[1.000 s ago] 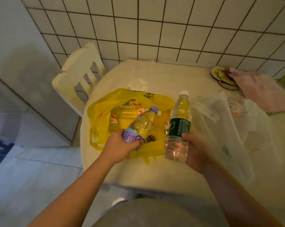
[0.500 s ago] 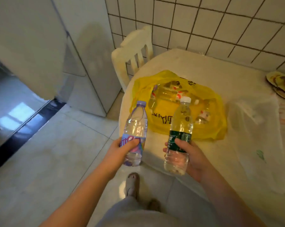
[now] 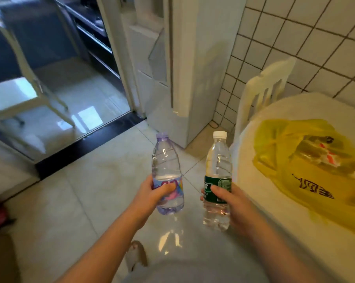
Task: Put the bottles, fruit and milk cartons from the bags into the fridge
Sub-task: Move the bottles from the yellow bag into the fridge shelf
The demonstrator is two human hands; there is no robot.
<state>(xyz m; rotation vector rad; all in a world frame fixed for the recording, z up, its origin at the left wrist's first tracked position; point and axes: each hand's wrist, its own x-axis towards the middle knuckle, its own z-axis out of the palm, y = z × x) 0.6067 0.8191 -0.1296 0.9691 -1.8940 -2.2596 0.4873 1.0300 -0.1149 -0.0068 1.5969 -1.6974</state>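
My left grip (image 3: 152, 194) is wrapped round the label of a purple-capped bottle (image 3: 166, 160), held upright above the floor (image 3: 90, 190). Just to its right, my right grip (image 3: 233, 205) clasps a white-capped, green-labelled bottle (image 3: 218, 160), also upright. Beyond both grips stands the white fridge (image 3: 203, 68). Right of the right grip, a yellow bag (image 3: 274, 139) holding more bottles lies on the counter (image 3: 262, 205).

Bottles: the purple-capped bottle (image 3: 167, 178) and green-labelled bottle (image 3: 218, 180) are moving off the worktop (image 3: 264, 221) — out over the floor (image 3: 80, 190).
View: is swinging left — the fridge (image 3: 182, 68) is coming in, the yellow bag (image 3: 307, 180) is sliding right.
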